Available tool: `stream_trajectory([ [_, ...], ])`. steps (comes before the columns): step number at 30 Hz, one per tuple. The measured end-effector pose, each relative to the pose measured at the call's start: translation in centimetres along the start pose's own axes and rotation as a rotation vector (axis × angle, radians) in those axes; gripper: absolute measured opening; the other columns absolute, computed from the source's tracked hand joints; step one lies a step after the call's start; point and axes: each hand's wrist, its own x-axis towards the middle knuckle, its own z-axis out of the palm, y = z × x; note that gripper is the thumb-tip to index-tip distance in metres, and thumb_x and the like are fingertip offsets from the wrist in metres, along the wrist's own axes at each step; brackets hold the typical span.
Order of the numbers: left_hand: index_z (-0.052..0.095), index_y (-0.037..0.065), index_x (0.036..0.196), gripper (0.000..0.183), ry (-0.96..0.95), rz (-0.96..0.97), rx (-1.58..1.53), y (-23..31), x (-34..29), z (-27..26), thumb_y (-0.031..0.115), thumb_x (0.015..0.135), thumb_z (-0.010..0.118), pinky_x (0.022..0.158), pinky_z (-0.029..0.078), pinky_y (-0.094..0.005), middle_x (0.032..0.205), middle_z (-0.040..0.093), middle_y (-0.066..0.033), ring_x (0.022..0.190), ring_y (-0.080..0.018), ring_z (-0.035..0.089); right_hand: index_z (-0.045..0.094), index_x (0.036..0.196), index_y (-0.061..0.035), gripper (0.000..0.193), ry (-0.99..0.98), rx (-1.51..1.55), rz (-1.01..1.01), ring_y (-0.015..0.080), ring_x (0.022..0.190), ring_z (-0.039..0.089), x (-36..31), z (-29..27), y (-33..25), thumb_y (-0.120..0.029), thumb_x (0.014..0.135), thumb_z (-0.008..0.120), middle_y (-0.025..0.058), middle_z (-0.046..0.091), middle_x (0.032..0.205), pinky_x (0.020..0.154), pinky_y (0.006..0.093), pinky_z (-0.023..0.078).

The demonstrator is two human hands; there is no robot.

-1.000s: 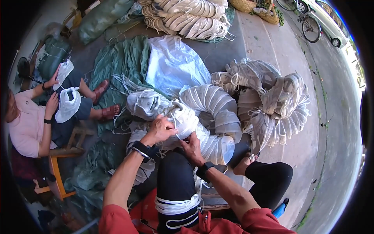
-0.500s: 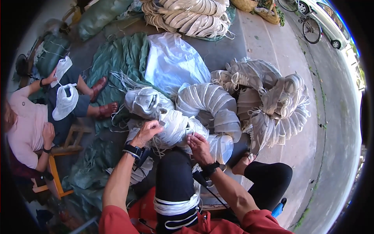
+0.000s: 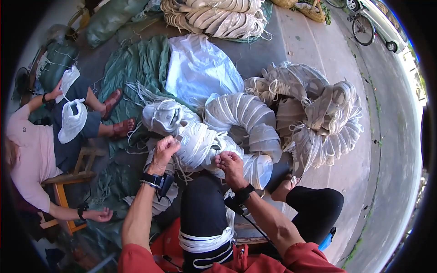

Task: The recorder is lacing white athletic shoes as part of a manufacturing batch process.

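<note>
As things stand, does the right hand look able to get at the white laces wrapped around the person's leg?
Probably yes: the white laces lie uncovered on the dark-clothed leg, and the right hand would seem only to need drawing back toward them.

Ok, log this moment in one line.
left hand: at white shoe uppers, hold unclear | right hand: near them, hold unclear | over left thigh: white laces | nearby: seated co-worker

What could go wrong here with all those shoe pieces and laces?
The curved row of white shoe uppers near the right hand might shift if knocked. Loose laces trailing over the green sheet could tangle. The black cord beside the right forearm might snag on the white laces wound around the leg.
</note>
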Motion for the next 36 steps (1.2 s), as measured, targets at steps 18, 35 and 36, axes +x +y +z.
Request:
stream_trajectory([
  [18,0.062,-0.001,0.096,0.028,-0.320,-0.338,0.049,2.9,1.5,2.4,0.018,0.086,0.044,0.073,0.040,-0.0244,0.085,0.061,-0.0013,0.080,-0.0083,0.052,0.056,0.105,-0.0008,0.022,-0.392,0.212,0.237,0.0129,0.076,0.057,1.5,-1.5,-0.4,0.002,0.084,0.050,0.0047,0.061,0.091,0.066,0.0251,0.045],
  [35,0.056,-0.001,0.113,0.037,-0.481,-0.634,0.084,-0.6,0.7,2.6,0.006,0.078,0.046,0.086,0.040,-0.0256,0.108,0.059,-0.0051,0.096,-0.0141,0.055,0.054,0.106,-0.0032,0.025,-0.641,0.254,0.425,0.0102,0.074,0.054,2.3,-3.5,-0.4,-0.006,0.081,0.057,0.0024,0.059,0.095,0.061,0.0232,0.045],
  [36,0.056,-0.001,0.114,0.036,-0.508,-0.636,0.094,-0.3,0.9,2.8,0.007,0.079,0.048,0.085,0.040,-0.0259,0.108,0.059,-0.0053,0.096,-0.0139,0.055,0.054,0.106,-0.0032,0.025,-0.638,0.255,0.424,0.0102,0.074,0.054,2.3,-3.6,-0.4,-0.006,0.081,0.057,0.0024,0.059,0.095,0.061,0.0232,0.045],
])
